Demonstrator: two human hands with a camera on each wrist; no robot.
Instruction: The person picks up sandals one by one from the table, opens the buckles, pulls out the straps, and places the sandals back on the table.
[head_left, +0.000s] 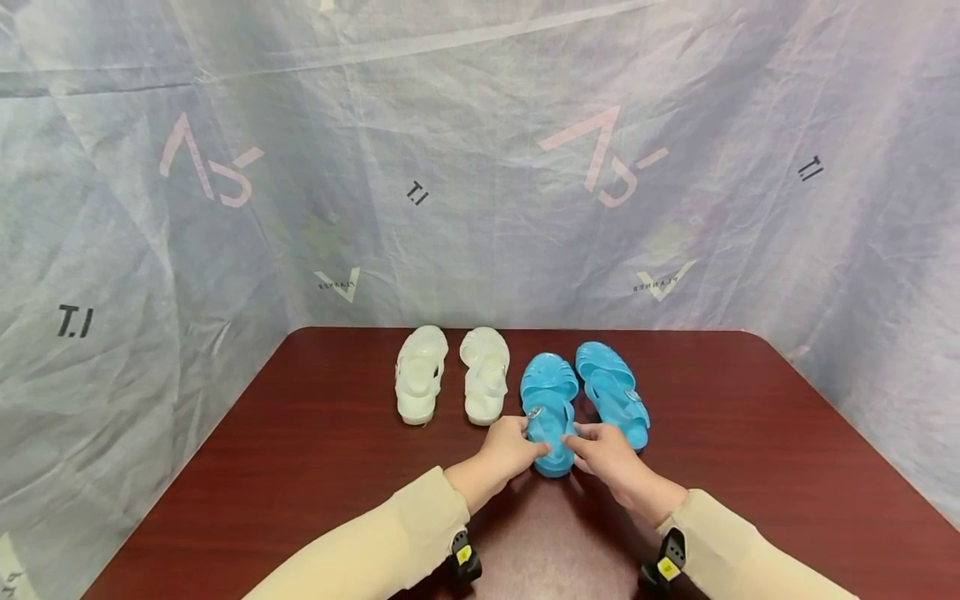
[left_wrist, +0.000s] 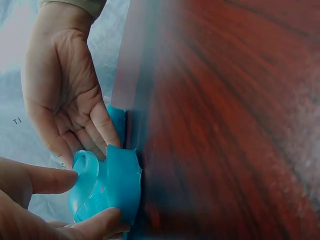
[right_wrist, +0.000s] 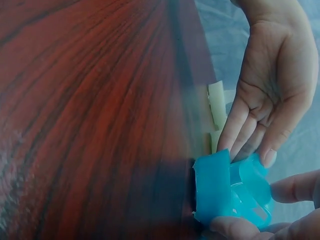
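In the head view, a blue sandal sits on the table with its toe pointing away and its heel towards me. My left hand grips its left side near the heel, thumb over the edge. From the opposite side my right hand holds the heel part, its thumb laid on the sandal. Both wrist views show the heel low over the tabletop, with fingers and thumbs around its sides and strap. Right of it lies a second blue sandal, angled, its heel close beside my right hand.
Two white sandals, one farther left and one nearer the blue ones, stand side by side, toes away from me. The dark red wooden table ends at a grey printed cloth hanging behind.
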